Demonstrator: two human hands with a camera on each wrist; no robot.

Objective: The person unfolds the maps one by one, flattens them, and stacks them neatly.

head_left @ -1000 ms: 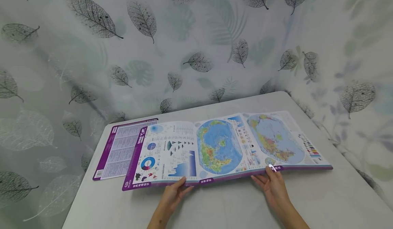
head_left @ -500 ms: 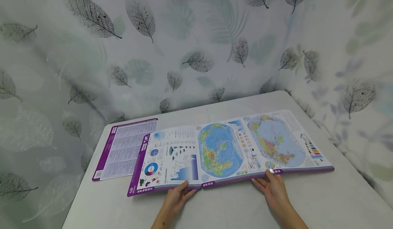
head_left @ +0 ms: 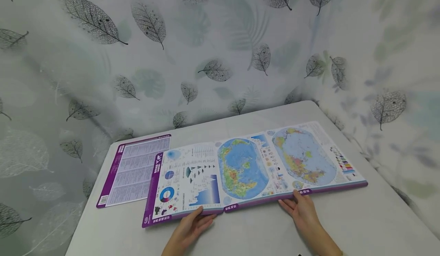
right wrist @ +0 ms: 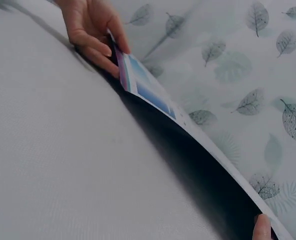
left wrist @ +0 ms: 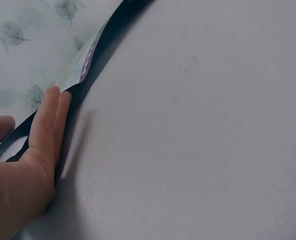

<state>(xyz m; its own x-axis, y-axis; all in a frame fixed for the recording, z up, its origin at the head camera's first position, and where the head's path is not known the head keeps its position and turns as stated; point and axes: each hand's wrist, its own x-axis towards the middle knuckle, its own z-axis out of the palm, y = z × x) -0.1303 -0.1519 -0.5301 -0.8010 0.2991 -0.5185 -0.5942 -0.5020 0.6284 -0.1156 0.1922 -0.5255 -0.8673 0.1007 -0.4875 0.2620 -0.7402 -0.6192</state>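
A long fold-out world map [head_left: 244, 168] with a purple border lies spread across the table in three panels, one of charts and two of maps. My left hand [head_left: 192, 227] grips its near edge by the chart panel, thumb on top and fingers underneath. Further right, my right hand [head_left: 304, 216] holds the same edge in the same way. The right wrist view has the map's near edge [right wrist: 188, 131] raised off the table, with a dark gap below; my left hand [right wrist: 92, 35] is at its far end and a right fingertip [right wrist: 262, 227] at the bottom.
A second purple-bordered sheet [head_left: 128, 172] covered in print lies at the table's left, partly under the map's left end. The white table [head_left: 261, 233] meets leaf-patterned curtains [head_left: 213, 46] behind and at both sides.
The map's left end has slid nearer to me and a little right, with my left hand following, uncovering more of the second sheet. My right hand keeps its hold. The head view has turned slightly right.
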